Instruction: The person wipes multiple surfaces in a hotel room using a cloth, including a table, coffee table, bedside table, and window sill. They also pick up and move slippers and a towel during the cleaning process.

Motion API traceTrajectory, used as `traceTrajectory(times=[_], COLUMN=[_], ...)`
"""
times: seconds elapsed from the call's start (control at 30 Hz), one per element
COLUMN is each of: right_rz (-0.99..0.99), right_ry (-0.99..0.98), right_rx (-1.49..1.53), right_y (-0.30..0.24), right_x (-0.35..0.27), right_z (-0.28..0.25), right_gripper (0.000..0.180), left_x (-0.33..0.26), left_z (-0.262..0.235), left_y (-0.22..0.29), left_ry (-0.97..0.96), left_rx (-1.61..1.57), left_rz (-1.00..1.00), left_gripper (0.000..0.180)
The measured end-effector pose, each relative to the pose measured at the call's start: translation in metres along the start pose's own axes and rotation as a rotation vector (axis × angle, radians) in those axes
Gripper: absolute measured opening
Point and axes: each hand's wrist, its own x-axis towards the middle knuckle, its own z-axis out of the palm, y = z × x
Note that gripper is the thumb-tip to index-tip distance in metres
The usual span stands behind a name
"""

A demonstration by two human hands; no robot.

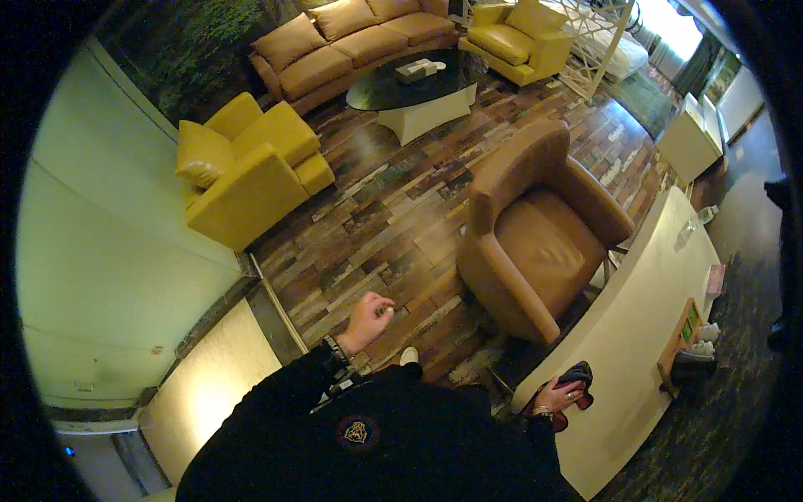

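1. The right hand (559, 393) is lying at about five o'clock in the view, with its fingers pressing down on a dark cloth (577, 374) that is bunched against the near end of a long cream counter (636, 335).
2. The dark cloth is sitting on the counter edge, partly under the hand, and a reddish part of it is hanging below, toward six o'clock.
3. The left hand (370, 315) is hanging in the air near the middle of the view, just toward six o'clock from centre, with its fingers curling loosely inward; whether it is pinching anything I cannot tell.
4. A brown leather armchair (539, 230) is standing at the counter's nine o'clock side, just beside it, on the wooden plank floor (393, 209).
5. A yellow armchair (242, 167) is sitting toward ten o'clock, against the pale wall.
6. A tan sofa (351, 42) and a dark glass coffee table (410, 88) are lying toward twelve o'clock, well apart from both hands.
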Motion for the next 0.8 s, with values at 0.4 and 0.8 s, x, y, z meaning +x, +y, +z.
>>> traceTrajectory(times=[0.4,0.8], right_rz=[0.279,0.658], right_ry=[0.146,-0.042], right_rx=[-0.17,-0.008], right_y=[-0.027,-0.157], right_x=[0.022,0.141], right_z=[0.025,-0.005], right_gripper=[0.068,0.048], left_x=[0.096,0.355], left_z=[-0.065,-0.093], left_y=[-0.075,-0.086], left_ry=[0.059,0.003], left_rx=[0.029,0.122], left_rz=[-0.115,0.046], left_gripper=[0.017,0.016])
